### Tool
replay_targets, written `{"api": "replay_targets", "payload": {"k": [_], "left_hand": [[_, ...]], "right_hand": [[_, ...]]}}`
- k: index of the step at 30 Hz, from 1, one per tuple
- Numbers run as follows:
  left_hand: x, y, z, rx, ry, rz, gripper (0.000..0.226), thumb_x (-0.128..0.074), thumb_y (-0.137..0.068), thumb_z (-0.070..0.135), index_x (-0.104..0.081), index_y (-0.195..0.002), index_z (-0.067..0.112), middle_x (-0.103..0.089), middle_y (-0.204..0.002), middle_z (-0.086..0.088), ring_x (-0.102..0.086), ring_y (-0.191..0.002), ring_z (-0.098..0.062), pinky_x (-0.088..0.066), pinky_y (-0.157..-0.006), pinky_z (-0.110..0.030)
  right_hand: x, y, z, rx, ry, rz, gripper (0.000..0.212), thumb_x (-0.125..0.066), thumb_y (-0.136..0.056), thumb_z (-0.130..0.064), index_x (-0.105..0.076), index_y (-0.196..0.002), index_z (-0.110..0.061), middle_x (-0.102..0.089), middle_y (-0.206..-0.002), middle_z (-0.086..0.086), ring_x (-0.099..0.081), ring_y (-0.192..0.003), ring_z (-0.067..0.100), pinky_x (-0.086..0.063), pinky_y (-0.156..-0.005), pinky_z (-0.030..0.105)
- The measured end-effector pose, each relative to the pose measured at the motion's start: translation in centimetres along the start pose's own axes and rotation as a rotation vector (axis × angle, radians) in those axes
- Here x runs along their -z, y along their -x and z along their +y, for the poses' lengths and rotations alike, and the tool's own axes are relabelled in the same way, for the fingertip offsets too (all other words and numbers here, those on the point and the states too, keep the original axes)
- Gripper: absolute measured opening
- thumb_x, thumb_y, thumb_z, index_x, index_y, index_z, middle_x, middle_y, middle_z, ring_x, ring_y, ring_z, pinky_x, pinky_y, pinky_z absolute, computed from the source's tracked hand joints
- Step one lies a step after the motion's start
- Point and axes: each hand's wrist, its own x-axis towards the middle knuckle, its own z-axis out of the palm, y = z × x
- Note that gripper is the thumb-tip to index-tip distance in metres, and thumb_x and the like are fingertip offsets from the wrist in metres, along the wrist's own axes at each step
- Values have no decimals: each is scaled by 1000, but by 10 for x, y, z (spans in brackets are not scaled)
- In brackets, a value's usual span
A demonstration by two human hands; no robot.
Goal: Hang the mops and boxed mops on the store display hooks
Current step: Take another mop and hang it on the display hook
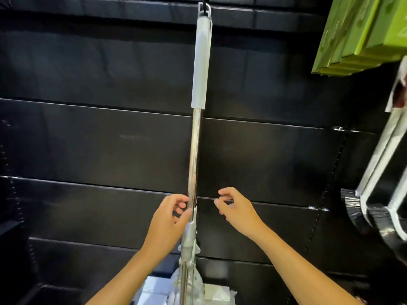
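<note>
Hanging mop (pixel 195 150) — loop looks seated on hook (pixel 206 6) far above hands | left hand (pixel 169 221) lightly grips it | right hand (pixel 235 208) beside, loose, empty | next: release gently, fetch another

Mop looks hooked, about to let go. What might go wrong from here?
1. The hanging loop meets the hook at the frame's top edge; how far on it sits cannot be seen, so it may slip off.
2. Only the left hand holds the mop; the right hand is off it, so releasing may set it swinging.
</note>
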Motion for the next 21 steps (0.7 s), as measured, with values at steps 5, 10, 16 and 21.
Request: {"api": "replay_targets", "payload": {"k": [5, 10, 16, 21], "left_hand": [[-40, 81, -51, 47, -140, -194, 24, -71, -96, 26, -60, -109, 43, -60, -108, 22, -61, -99, -4, -51, -82, -23], [-84, 166, -91, 106, -227, -442, 25, -63, -99, 41, -55, -122, 45, -54, -125, 26, -57, -112, 2, -51, -97, -29], [-140, 247, -92, 88, -256, -724, 39, -59, -97, 42, -56, -134, 29, -53, -134, 16, -53, -126, -10, -42, -111, -31], [-183, 315, -72, 50, -316, -917, 54, -49, -97, 52, -61, -137, 18, -62, -140, -2, -60, -126, -21, -48, -108, -31]], "right_hand": [[-23, 69, 82, -190, 62, -62, 27, -65, -98, -38, -56, -124, -35, -62, -118, -13, -64, -95, 7, -49, -82, 17], [-40, 155, 156, -352, 85, -145, 22, -68, -98, -32, -55, -115, -34, -61, -117, -3, -61, -94, 6, -44, -80, 12], [-29, 257, 229, -547, 133, -213, 31, -71, -96, -30, -60, -123, -21, -60, -117, 3, -58, -91, 11, -43, -80, 21], [-10, 360, 269, -542, 189, -200, 33, -86, -80, -38, -68, -94, -14, -62, -92, 3, -61, -87, 22, -45, -79, 29]]}}
